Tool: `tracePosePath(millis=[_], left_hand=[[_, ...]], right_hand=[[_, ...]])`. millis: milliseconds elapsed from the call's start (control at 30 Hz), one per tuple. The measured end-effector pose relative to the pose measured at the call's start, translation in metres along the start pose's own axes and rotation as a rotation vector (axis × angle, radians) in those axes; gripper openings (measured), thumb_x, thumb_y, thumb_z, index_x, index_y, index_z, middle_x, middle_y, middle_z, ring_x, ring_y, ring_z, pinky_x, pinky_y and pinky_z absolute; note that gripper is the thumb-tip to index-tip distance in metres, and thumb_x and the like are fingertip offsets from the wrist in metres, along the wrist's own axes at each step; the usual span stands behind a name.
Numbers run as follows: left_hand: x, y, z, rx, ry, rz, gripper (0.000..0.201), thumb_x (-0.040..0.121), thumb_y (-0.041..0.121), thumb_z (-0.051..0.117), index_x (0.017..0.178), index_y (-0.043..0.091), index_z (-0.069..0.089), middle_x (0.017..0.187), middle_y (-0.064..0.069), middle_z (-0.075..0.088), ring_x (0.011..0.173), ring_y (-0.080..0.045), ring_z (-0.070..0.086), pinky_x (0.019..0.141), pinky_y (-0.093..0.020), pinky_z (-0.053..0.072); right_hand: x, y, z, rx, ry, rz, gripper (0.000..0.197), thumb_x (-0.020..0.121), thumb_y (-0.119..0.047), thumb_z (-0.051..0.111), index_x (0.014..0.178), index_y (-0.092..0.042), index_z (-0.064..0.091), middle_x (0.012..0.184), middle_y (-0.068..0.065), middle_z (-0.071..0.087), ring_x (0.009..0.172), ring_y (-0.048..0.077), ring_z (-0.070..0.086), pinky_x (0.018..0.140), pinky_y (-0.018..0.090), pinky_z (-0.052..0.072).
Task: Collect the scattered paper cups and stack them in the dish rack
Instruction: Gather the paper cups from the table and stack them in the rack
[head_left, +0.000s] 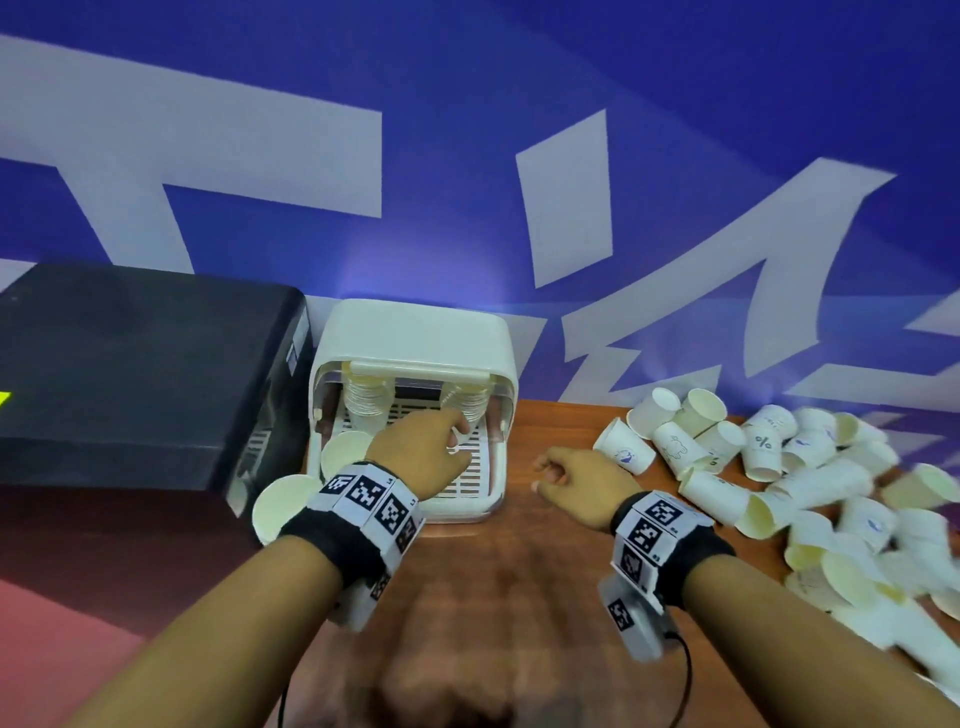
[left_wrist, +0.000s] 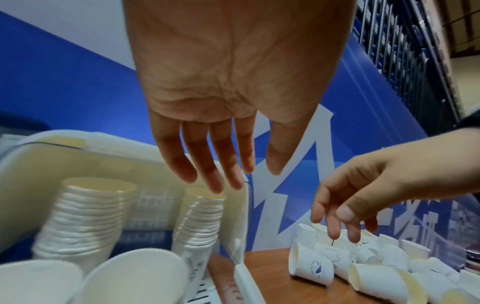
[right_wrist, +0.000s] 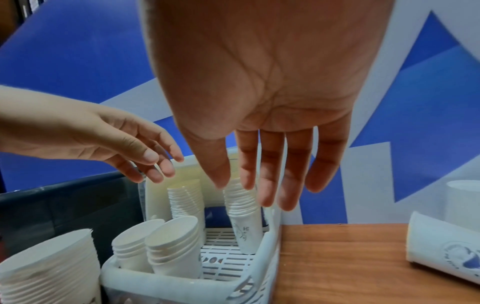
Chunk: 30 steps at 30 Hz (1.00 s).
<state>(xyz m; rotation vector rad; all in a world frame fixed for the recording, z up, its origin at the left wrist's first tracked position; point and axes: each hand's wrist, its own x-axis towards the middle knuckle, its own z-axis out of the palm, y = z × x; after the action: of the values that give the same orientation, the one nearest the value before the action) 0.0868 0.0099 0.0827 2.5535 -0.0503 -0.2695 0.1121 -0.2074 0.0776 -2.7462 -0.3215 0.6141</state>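
blue and white banner walling is backing a wooden tabletop (head_left: 519, 545) where a white dish rack (head_left: 415, 332) is sitting beside a black box (head_left: 135, 364). the left hand (head_left: 421, 447) is hovering over the rack, fingers (left_wrist: 205, 164) relaxed and spread, holding nothing, just above the leaning cup stack (left_wrist: 200, 224) inside. the right hand (head_left: 576, 483) is hanging empty over bare wood, fingers (right_wrist: 270, 174) loosely straight, near the scattered paper cups (head_left: 779, 467) piled to the right. that tall stack is tilting already, so a brush from the left fingers is likely to topple it; a hasty grab into the heap is risking rolling cups off the edge.
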Motion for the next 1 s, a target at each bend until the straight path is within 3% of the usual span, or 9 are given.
tracePosePath(millis=[167,333,400,600,733,833,1000], left_hand=[[0.018,0.046,0.027,0.014,-0.008,0.012,0.030,0.087,0.034,0.058,0.117,0.028,0.057,0.108,0.009,0.063,0.101,-0.015,0.060,0.089,-0.035,0.050],[0.040,0.109,0.070,0.047,-0.034,-0.026,0.034,0.088,0.033,0.059,0.121,0.025,0.055,0.110,0.008,0.062,0.102,-0.015,0.059,0.091,-0.032,0.048],[0.050,0.141,0.090,0.067,-0.053,-0.042,0.037,0.088,0.034,0.060,0.123,0.025,0.054,0.114,0.006,0.061,0.108,-0.016,0.057,0.093,-0.034,0.047],[0.079,0.217,0.147,0.082,-0.087,-0.089,0.046,0.087,0.037,0.058,0.131,0.028,0.046,0.127,0.003,0.054,0.113,-0.019,0.054,0.095,-0.037,0.047],[0.095,0.237,0.168,0.108,-0.132,-0.127,0.050,0.089,0.038,0.056,0.135,0.029,0.042,0.132,0.001,0.050,0.117,-0.020,0.051,0.096,-0.037,0.047],[0.110,0.244,0.172,0.108,-0.114,-0.152,0.052,0.088,0.036,0.057,0.137,0.029,0.040,0.135,-0.001,0.047,0.121,-0.021,0.049,0.099,-0.038,0.045],[0.136,0.245,0.177,0.075,-0.111,-0.240,0.059,0.086,0.035,0.061,0.139,0.031,0.036,0.130,-0.002,0.044,0.119,-0.023,0.049,0.095,-0.037,0.045]], right_hand=[[-0.004,0.048,-0.016,0.038,0.017,-0.017,0.029,0.089,-0.035,0.059,0.115,-0.022,0.059,0.093,-0.008,0.059,0.090,0.013,0.058,0.088,0.031,0.048],[-0.007,0.128,-0.037,0.060,0.032,-0.045,0.026,0.088,-0.034,0.060,0.111,-0.023,0.061,0.084,-0.012,0.057,0.082,0.009,0.055,0.082,0.026,0.046],[-0.010,0.164,-0.049,0.064,0.021,-0.040,0.025,0.088,-0.034,0.060,0.111,-0.025,0.060,0.089,-0.009,0.058,0.085,0.011,0.055,0.079,0.025,0.043],[-0.006,0.259,-0.073,-0.019,-0.044,0.017,0.032,0.088,-0.038,0.055,0.118,-0.028,0.056,0.115,-0.002,0.060,0.105,0.019,0.057,0.093,0.036,0.047],[0.003,0.298,-0.084,-0.038,-0.051,0.038,0.038,0.089,-0.039,0.054,0.125,-0.030,0.050,0.114,-0.005,0.060,0.102,0.016,0.058,0.089,0.030,0.047],[0.015,0.317,-0.097,-0.059,-0.035,0.045,0.043,0.089,-0.040,0.053,0.130,-0.030,0.045,0.110,-0.006,0.059,0.103,0.016,0.057,0.092,0.032,0.045],[0.039,0.325,-0.110,-0.056,0.011,0.073,0.045,0.089,-0.038,0.056,0.132,-0.028,0.044,0.122,-0.001,0.057,0.108,0.018,0.057,0.093,0.031,0.046]])
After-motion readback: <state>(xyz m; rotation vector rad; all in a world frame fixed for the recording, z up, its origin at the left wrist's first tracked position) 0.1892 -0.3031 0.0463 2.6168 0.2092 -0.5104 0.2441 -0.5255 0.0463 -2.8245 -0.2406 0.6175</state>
